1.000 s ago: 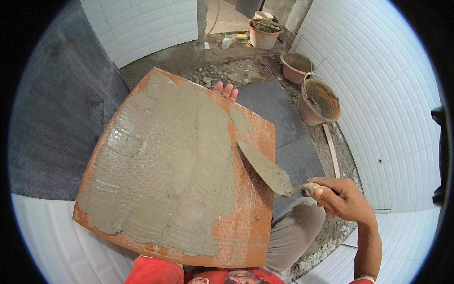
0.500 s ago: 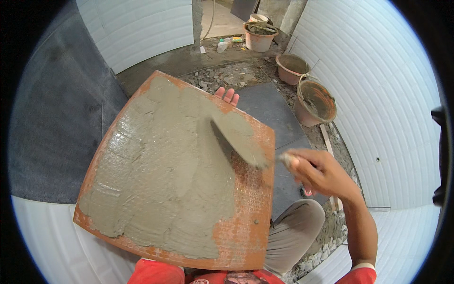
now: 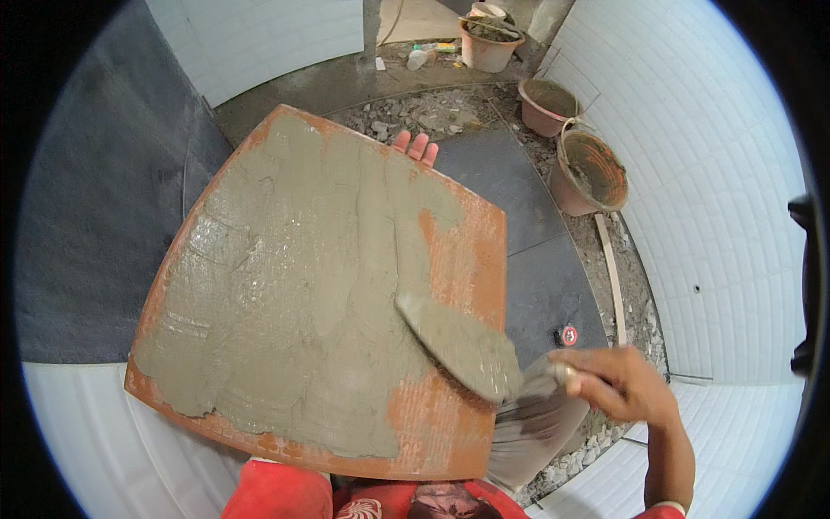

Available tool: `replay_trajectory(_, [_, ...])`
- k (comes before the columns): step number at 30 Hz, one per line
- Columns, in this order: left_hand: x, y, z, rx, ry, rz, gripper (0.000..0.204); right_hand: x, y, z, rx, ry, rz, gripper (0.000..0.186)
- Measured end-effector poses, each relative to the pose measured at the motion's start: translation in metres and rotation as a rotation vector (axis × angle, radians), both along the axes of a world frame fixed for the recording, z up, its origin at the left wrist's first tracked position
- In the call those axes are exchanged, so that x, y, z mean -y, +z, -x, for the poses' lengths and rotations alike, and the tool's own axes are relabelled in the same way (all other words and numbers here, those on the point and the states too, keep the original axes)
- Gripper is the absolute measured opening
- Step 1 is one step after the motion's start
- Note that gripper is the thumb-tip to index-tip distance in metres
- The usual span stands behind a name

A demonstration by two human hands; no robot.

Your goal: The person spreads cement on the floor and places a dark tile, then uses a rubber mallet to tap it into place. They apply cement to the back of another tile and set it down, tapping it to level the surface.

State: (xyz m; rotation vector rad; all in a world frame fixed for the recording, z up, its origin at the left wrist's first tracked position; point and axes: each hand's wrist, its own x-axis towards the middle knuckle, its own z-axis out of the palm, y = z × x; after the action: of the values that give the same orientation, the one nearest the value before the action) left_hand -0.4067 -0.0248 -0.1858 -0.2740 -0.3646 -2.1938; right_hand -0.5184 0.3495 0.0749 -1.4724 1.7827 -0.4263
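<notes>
A large square tile (image 3: pixel 474 268), its orange-brown ribbed back turned up, is held in front of me. Wet grey mortar (image 3: pixel 277 259) covers most of it, leaving orange bare along the right side and the rims. My left hand (image 3: pixel 416 147) holds the tile from beneath; only its fingertips show past the far edge, and the rest is hidden. My right hand (image 3: pixel 618 385) is closed around the handle of a trowel (image 3: pixel 462 346). The mortar-smeared blade lies over the tile's lower right part, with its tip at the mortar.
Dark grey tiles (image 3: pixel 545 277) cover part of the floor, with a small red-and-black round object (image 3: pixel 567 336) on them. Buckets (image 3: pixel 590 173) and a wooden strip (image 3: pixel 610 277) stand or lie along the white right wall (image 3: pixel 718 173). Rubble (image 3: pixel 415 117) lies beyond.
My right hand and the trowel have moved down toward me along the tile's right side. Mortar now covers more of the upper right part. My left hand keeps its hold.
</notes>
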Motion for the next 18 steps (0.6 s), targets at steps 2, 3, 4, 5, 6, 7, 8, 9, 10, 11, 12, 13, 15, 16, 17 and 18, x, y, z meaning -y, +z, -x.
replay_trajectory(2, [0.009,-0.004,0.007,-0.046,0.013,0.032,0.073,-0.021,0.003,-0.006,-0.033,0.036,-0.024,0.046])
replay_trajectory(3, [0.011,-0.006,0.008,-0.151,-0.062,0.071,0.072,-0.03,0.005,-0.01,-0.029,0.066,-0.01,0.045])
replay_trajectory(4, [0.011,-0.008,0.007,-0.328,-0.176,0.139,0.071,-0.038,0.007,-0.011,-0.035,0.094,-0.003,0.044])
replay_trajectory(5, [0.01,-0.01,0.008,-0.199,-0.053,0.041,0.068,-0.045,0.013,-0.01,-0.045,0.127,-0.034,0.044])
replay_trajectory(6, [0.007,-0.011,0.011,-0.141,0.03,-0.024,0.066,-0.052,0.018,-0.009,-0.066,0.151,-0.016,0.044])
replay_trajectory(7, [0.006,-0.012,0.013,-0.122,0.083,-0.051,0.064,-0.056,0.025,-0.004,-0.093,0.18,-0.03,0.043])
replay_trajectory(8, [0.005,-0.013,0.015,-0.191,0.094,-0.046,0.065,-0.06,0.029,-0.001,-0.119,0.214,-0.041,0.043])
replay_trajectory(9, [0.005,-0.014,0.017,-0.294,0.076,-0.003,0.065,-0.061,0.03,0.0,-0.061,0.177,0.038,0.042])
replay_trajectory(10, [0.005,-0.015,0.019,-0.397,0.056,0.043,0.066,-0.062,0.03,-0.002,-0.1,0.159,0.028,0.042])
replay_trajectory(11, [0.007,-0.015,0.022,-0.368,0.05,0.02,0.066,-0.061,0.031,-0.004,-0.119,0.12,0.104,0.043])
replay_trajectory(12, [0.009,-0.015,0.024,-0.341,0.043,0.0,0.065,-0.057,0.028,-0.01,-0.121,0.086,0.179,0.044])
replay_trajectory(13, [0.012,-0.015,0.026,-0.371,0.007,0.038,0.065,-0.051,0.024,-0.017,-0.165,0.138,0.256,0.049])
replay_trajectory(15, [0.014,-0.01,0.032,-0.558,-0.009,0.226,0.067,-0.037,0.026,-0.035,-0.268,0.225,0.289,0.056])
replay_trajectory(16, [0.014,-0.008,0.03,-0.487,0.059,0.145,0.066,-0.029,0.028,-0.045,-0.315,0.266,0.306,0.063])
replay_trajectory(17, [0.01,-0.007,0.028,-0.453,0.059,0.1,0.064,-0.018,0.028,-0.054,-0.325,0.275,0.362,0.064])
replay_trajectory(18, [0.004,-0.005,0.026,-0.475,0.053,0.126,0.063,-0.007,0.029,-0.06,-0.341,0.299,0.392,0.064])
